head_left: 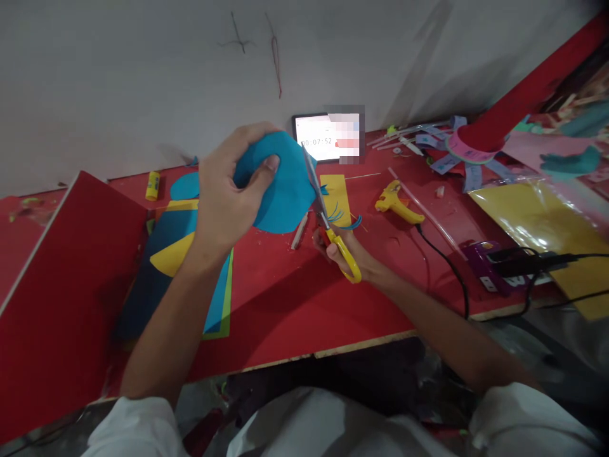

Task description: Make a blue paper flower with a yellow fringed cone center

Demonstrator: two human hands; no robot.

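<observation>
My left hand [238, 184] pinches a rounded piece of blue paper [285, 197] between thumb and fingers, raised above the red table. In my right hand [345, 251] is a pair of scissors [343, 254] with yellow handles, blades pointing up and away. The blades lie against the right edge of the blue paper; whether they are cutting into it I cannot tell. Thin curved blue strips [352, 223] lie behind the scissors, close to a yellow paper piece [335, 190]. Below the blue paper rests a small pencil-like stick [299, 231].
A tablet [314, 139] leans on the wall. To the right are a yellow glue gun [399, 204] with its cord, a purple box [490, 266] and yellow sheets [547, 216]. Leftward stand a glue stick [152, 186], coloured sheets [157, 273] and an upright red board [71, 304].
</observation>
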